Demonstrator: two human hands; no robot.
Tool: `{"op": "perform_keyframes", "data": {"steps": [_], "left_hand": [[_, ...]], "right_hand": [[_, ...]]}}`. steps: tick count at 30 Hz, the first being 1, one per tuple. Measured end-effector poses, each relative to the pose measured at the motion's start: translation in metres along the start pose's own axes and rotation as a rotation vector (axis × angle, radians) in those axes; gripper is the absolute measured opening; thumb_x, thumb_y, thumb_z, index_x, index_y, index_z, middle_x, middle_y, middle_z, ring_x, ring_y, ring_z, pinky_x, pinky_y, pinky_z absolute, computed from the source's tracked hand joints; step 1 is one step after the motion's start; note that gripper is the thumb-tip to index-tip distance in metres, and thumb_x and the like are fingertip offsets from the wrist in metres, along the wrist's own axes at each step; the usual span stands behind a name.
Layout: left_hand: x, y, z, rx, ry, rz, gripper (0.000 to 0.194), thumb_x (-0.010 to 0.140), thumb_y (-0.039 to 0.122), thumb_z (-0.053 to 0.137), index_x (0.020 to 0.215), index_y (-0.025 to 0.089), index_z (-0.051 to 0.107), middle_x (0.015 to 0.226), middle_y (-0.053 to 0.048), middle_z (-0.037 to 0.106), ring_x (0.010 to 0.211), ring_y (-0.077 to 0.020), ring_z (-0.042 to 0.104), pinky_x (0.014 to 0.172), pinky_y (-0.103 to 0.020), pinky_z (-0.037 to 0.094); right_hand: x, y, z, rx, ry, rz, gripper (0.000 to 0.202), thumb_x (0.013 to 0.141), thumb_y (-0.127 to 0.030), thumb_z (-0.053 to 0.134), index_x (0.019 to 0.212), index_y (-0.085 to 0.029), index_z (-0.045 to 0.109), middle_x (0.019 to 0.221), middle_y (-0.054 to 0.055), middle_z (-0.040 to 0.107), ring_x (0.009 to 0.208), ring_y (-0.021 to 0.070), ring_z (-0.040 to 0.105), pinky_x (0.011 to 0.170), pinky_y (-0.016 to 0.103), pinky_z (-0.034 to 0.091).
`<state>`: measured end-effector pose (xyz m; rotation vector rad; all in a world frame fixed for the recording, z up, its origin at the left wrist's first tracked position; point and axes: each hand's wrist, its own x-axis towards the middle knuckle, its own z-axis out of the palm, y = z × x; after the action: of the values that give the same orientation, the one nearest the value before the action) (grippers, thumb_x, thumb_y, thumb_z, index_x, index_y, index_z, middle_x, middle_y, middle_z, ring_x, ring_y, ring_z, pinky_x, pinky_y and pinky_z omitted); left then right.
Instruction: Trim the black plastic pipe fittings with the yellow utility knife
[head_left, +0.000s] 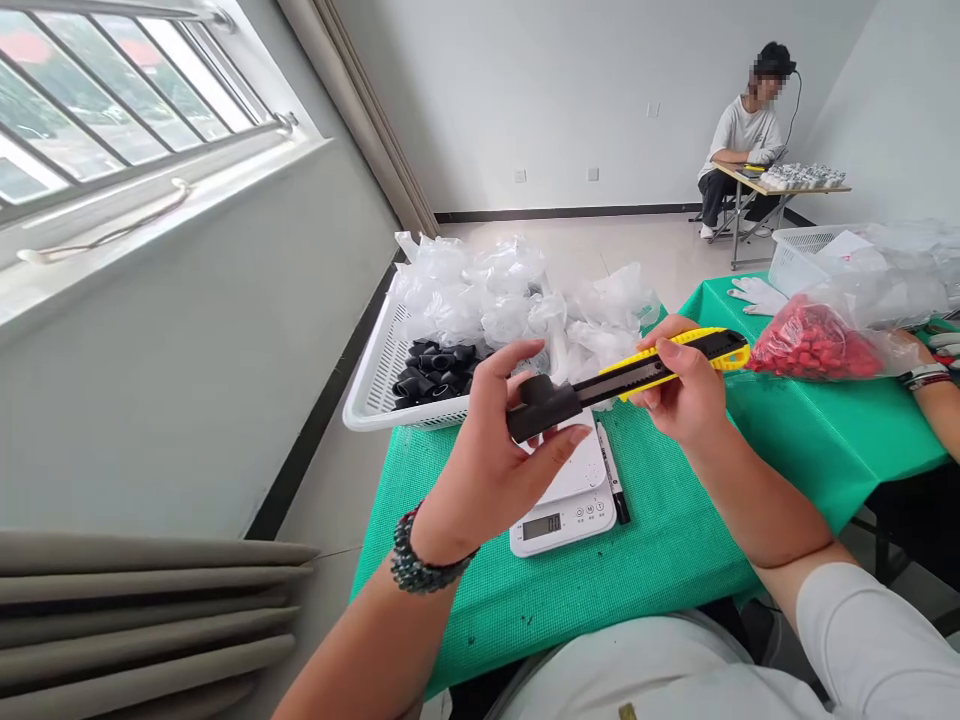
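Note:
My left hand [499,455] grips a black T-shaped pipe fitting [546,405], its short branch pointing up. In my right hand [686,385] is a yellow box cutter [675,362], its blade slid out to the left. The blade's tip meets the right end of the fitting; whether it goes inside I cannot tell. Below both hands a white digital scale [562,525] lies on the table, partly hidden by my left hand. A black-and-white marker [611,470] lies along the scale's right side.
A white basket [360,385] holds black fittings [435,372] and clear plastic bags [487,285]. On the green-covered table [675,540] are small black scraps. To the right, a bag of red pieces [814,340] lies near another person's arm [930,385]. Another person [750,130] sits at a far table.

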<state>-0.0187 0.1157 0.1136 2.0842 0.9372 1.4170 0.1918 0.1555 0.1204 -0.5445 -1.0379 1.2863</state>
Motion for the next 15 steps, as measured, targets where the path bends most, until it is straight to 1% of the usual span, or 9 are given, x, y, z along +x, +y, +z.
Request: {"op": "perform_keyframes", "data": {"steps": [3, 5, 7, 8, 9, 10, 11, 13, 15], "left_hand": [[0.003, -0.008, -0.002, 0.371, 0.116, 0.304, 0.049, 0.100, 0.031, 0.073, 0.145, 0.024, 0.053, 0.117, -0.012, 0.070, 0.101, -0.0221, 0.073, 0.085, -0.034, 0.064], [0.005, -0.012, -0.004, 0.553, 0.183, 0.470, 0.041, 0.099, 0.027, 0.075, 0.137, 0.022, 0.062, 0.124, -0.014, 0.072, 0.110, -0.0250, 0.073, 0.094, -0.037, 0.064], [0.006, -0.011, -0.005, 0.635, 0.221, 0.560, 0.037, 0.098, 0.027, 0.076, 0.133, 0.022, 0.066, 0.127, -0.014, 0.075, 0.113, -0.0261, 0.075, 0.098, -0.038, 0.063], [0.005, -0.010, -0.005, 0.624, 0.217, 0.567, 0.036, 0.098, 0.029, 0.076, 0.132, 0.022, 0.066, 0.128, -0.014, 0.076, 0.115, -0.0266, 0.076, 0.100, -0.038, 0.063], [0.005, -0.007, -0.004, 0.583, 0.200, 0.543, 0.033, 0.100, 0.031, 0.074, 0.131, 0.022, 0.067, 0.128, -0.013, 0.077, 0.116, -0.0268, 0.076, 0.101, -0.038, 0.063], [0.003, -0.004, -0.003, 0.515, 0.177, 0.485, 0.029, 0.102, 0.032, 0.071, 0.129, 0.022, 0.068, 0.126, -0.013, 0.078, 0.115, -0.0263, 0.077, 0.099, -0.038, 0.064], [0.002, 0.000, -0.001, 0.420, 0.154, 0.396, 0.026, 0.104, 0.035, 0.068, 0.126, 0.021, 0.069, 0.121, -0.012, 0.080, 0.109, -0.0250, 0.078, 0.095, -0.036, 0.065], [0.002, 0.008, 0.002, 0.148, 0.112, 0.131, 0.027, 0.107, 0.041, 0.062, 0.118, 0.018, 0.071, 0.100, -0.009, 0.082, 0.089, -0.0213, 0.080, 0.080, -0.032, 0.066], [0.003, 0.014, 0.003, -0.195, 0.072, -0.185, 0.038, 0.106, 0.053, 0.059, 0.110, 0.017, 0.070, 0.079, -0.006, 0.077, 0.064, -0.0175, 0.074, 0.060, -0.028, 0.061]], "right_hand": [[0.000, -0.003, 0.003, 0.009, 0.006, 0.032, 0.041, 0.073, -0.055, 0.088, 0.075, -0.023, 0.063, 0.043, -0.009, 0.055, 0.030, 0.0076, 0.044, 0.033, 0.019, 0.037], [0.000, -0.003, 0.004, -0.001, 0.002, 0.033, 0.041, 0.073, -0.054, 0.088, 0.075, -0.023, 0.062, 0.042, -0.009, 0.054, 0.030, 0.0076, 0.043, 0.034, 0.019, 0.037], [0.000, -0.003, 0.004, -0.004, -0.015, 0.010, 0.039, 0.074, -0.053, 0.087, 0.074, -0.023, 0.062, 0.041, -0.009, 0.054, 0.030, 0.0079, 0.042, 0.033, 0.019, 0.036], [-0.001, -0.002, 0.003, -0.001, -0.025, -0.011, 0.037, 0.075, -0.052, 0.087, 0.074, -0.023, 0.063, 0.041, -0.009, 0.054, 0.030, 0.0080, 0.042, 0.033, 0.019, 0.036], [-0.001, -0.001, 0.002, 0.005, -0.031, -0.038, 0.035, 0.076, -0.050, 0.086, 0.074, -0.023, 0.065, 0.041, -0.008, 0.054, 0.030, 0.0081, 0.042, 0.032, 0.019, 0.035], [-0.002, 0.000, 0.001, 0.006, -0.033, -0.071, 0.032, 0.078, -0.049, 0.086, 0.074, -0.023, 0.066, 0.042, -0.008, 0.054, 0.030, 0.0080, 0.043, 0.032, 0.019, 0.035], [-0.002, 0.002, 0.000, 0.001, -0.030, -0.106, 0.030, 0.079, -0.047, 0.085, 0.074, -0.023, 0.068, 0.043, -0.008, 0.055, 0.030, 0.0078, 0.043, 0.031, 0.019, 0.034], [-0.003, 0.004, -0.003, -0.033, -0.025, -0.168, 0.028, 0.080, -0.046, 0.086, 0.075, -0.023, 0.071, 0.046, -0.007, 0.058, 0.031, 0.0074, 0.046, 0.030, 0.018, 0.032], [-0.004, 0.007, -0.005, -0.087, -0.032, -0.212, 0.028, 0.080, -0.047, 0.087, 0.075, -0.023, 0.072, 0.050, -0.006, 0.061, 0.031, 0.0071, 0.047, 0.028, 0.017, 0.028]]}}
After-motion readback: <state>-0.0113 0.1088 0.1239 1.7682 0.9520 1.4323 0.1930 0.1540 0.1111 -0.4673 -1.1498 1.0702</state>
